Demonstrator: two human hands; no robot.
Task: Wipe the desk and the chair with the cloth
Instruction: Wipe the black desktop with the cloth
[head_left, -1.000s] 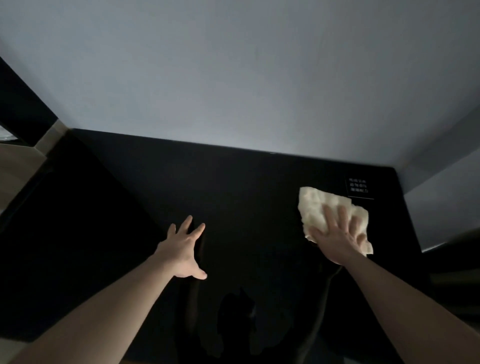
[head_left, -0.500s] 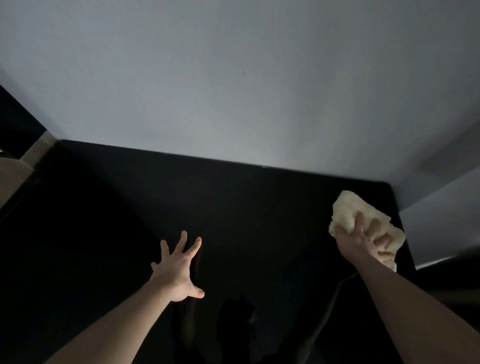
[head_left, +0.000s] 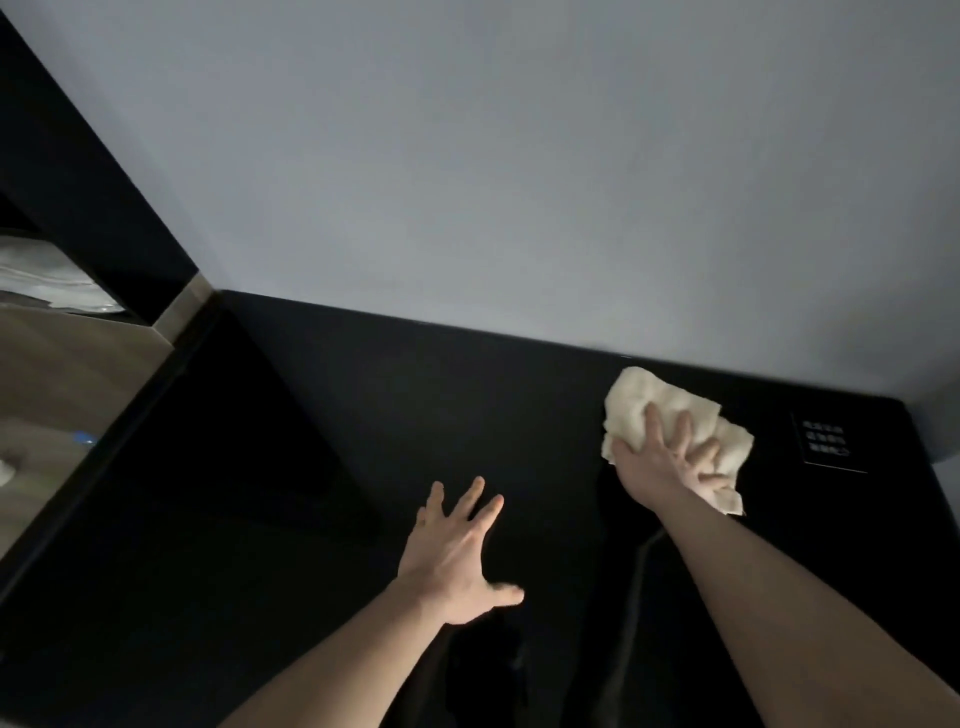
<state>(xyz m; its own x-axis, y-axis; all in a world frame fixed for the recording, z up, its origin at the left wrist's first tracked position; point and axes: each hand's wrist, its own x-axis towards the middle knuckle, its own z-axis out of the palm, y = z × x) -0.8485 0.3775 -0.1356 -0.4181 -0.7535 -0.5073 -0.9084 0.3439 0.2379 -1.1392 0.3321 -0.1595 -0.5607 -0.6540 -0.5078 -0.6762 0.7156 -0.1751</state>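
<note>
Right hand (head_left: 670, 457) presses cloth (head_left: 639, 400) flat on desk (head_left: 363, 415).
Left hand (head_left: 457, 551) — fingers spread, holding nothing.

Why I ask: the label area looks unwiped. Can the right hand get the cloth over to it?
Probably yes. The right hand presses the cloth flat beside the label, with only bare desk between them.

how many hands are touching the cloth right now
1. The right hand presses flat on the cloth at the back right of the black desk. The left hand is spread open nearer the middle, well apart from the cloth.
</note>
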